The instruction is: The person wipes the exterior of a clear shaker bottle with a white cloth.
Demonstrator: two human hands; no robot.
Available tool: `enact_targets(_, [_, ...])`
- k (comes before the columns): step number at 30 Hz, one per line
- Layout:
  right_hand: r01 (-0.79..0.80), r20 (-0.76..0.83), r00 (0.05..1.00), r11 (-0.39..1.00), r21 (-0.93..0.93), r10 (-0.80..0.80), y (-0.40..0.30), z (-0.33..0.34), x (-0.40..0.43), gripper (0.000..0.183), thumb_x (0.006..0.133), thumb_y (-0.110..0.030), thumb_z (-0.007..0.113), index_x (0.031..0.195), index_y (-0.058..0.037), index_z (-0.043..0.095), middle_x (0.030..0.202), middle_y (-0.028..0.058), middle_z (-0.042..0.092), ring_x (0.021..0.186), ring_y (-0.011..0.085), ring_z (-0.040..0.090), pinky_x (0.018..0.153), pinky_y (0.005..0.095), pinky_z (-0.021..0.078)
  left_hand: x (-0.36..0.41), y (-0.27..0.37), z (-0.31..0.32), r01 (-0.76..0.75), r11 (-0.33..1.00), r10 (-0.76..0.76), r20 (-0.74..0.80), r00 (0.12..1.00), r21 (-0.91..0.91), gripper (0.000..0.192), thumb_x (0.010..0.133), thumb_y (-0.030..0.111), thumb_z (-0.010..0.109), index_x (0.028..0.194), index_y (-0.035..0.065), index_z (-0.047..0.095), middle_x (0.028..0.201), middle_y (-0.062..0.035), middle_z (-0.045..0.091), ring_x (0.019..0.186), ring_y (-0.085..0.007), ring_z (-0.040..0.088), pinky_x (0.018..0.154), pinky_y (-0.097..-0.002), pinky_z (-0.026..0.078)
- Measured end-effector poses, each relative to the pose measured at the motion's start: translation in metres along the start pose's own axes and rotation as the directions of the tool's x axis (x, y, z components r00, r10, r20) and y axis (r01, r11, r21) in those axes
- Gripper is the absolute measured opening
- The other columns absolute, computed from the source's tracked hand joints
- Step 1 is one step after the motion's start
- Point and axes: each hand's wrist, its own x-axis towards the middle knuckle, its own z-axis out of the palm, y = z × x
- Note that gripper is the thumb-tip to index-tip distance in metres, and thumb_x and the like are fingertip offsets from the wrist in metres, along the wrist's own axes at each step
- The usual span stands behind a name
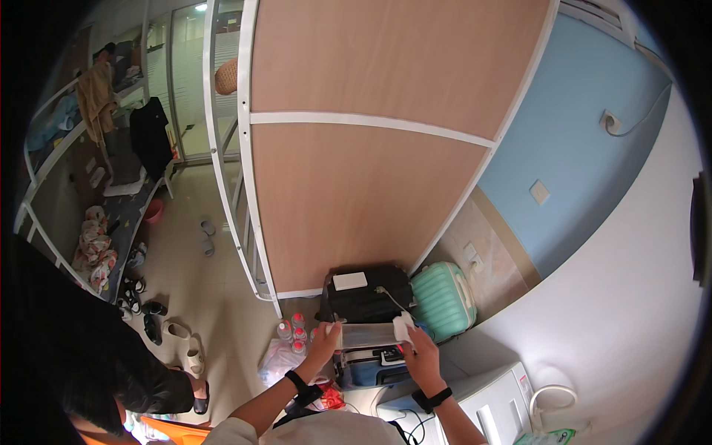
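My left hand point(321, 349) grips one end of a clear, box-like plastic container point(368, 335). At its other end, my right hand point(424, 356) holds a crumpled white tissue or cloth point(403, 327) against it. Both wrists wear black bands. Below the container is a blue suitcase point(364, 374), partly covered by it and by my hands. Just beyond stands a black bag or case point(370, 297), with a white flat box point(350, 281) and a cable plug on top. A mint-green ribbed suitcase point(445, 300) leans beside it near the wall.
Several bottles with red caps point(298, 334) and a plastic bag point(278, 359) sit left of the suitcases. A white appliance point(484, 406) stands at right. Bunk-bed panels point(372, 194) rise ahead. A person in black point(111, 339) is at left, near scattered shoes point(152, 322).
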Motion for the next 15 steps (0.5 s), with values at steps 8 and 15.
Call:
enact_targets(8, [0.388, 0.375, 0.882, 0.891, -0.236, -0.285, -0.028, 0.039, -0.005, 0.053, 0.101, -0.035, 0.057, 0.144, -0.0058, 0.049, 0.141, 0.0151, 0.056, 0.130, 0.0333, 0.054, 0.112, 0.0507, 0.0390, -0.040, 0.040, 0.021, -0.282, 0.882, 0.290, 0.038, 0.956, 0.378, 0.045, 0.098, 0.044, 0.065, 0.113, 0.0032, 0.054, 0.092, -0.0213, 0.069, 0.081, -0.0344, 0.070, 0.071, -0.0411, 0.054])
enact_targets(15, [0.275, 0.395, 0.900, 0.944, -0.179, -0.187, -0.022, 0.033, -0.011, 0.053, 0.098, -0.035, 0.061, 0.140, -0.0038, 0.051, 0.133, 0.0135, 0.060, 0.122, 0.0301, 0.059, 0.107, 0.0464, 0.0440, -0.039, 0.037, 0.003, -0.294, 0.816, 0.319, 0.038, 0.947, 0.498, 0.041, 0.096, 0.040, 0.067, 0.115, 0.0053, 0.056, 0.093, -0.0197, 0.067, 0.087, -0.0355, 0.068, 0.074, -0.0416, 0.053])
